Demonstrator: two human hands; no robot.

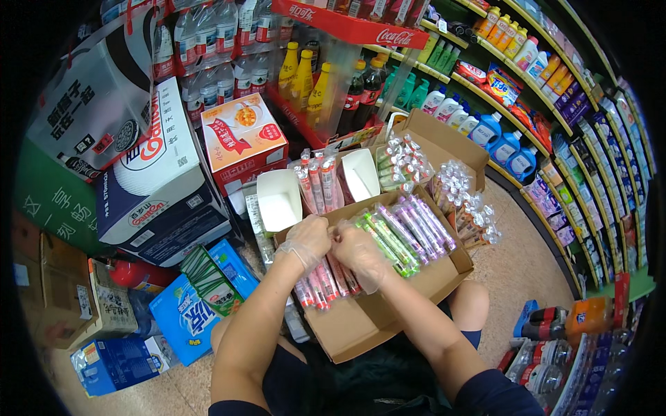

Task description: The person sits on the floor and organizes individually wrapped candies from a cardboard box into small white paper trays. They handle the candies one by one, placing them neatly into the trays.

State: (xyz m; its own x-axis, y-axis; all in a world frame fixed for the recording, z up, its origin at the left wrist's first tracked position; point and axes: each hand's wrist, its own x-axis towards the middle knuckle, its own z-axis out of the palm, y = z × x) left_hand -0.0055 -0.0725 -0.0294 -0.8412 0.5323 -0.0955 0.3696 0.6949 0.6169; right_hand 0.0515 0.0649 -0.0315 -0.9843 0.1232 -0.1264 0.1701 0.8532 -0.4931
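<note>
Both hands wear clear plastic gloves and meet over an open cardboard box [364, 322]. My left hand [306, 240] and my right hand [359, 255] pinch the top end of a clear-wrapped pack of pink tubes [339, 275]; the fingers hide the exact hold. Beside it in the box lie other packs of pink tubes [315, 288]. To the right of my right hand are packs of green tubes [387, 244] and purple tubes [419, 229]. Just beyond my hands stand a white open carton [279, 200] and upright packs of pink tubes [318, 179].
Bundles of wrapped tubes [403, 164] stand behind the box. Left are a Ganten water carton [161, 208], an orange-and-red carton [244, 135] and a blue package [187, 317]. A drinks rack [348, 26] rises ahead. Detergent shelves [520, 125] curve along the right.
</note>
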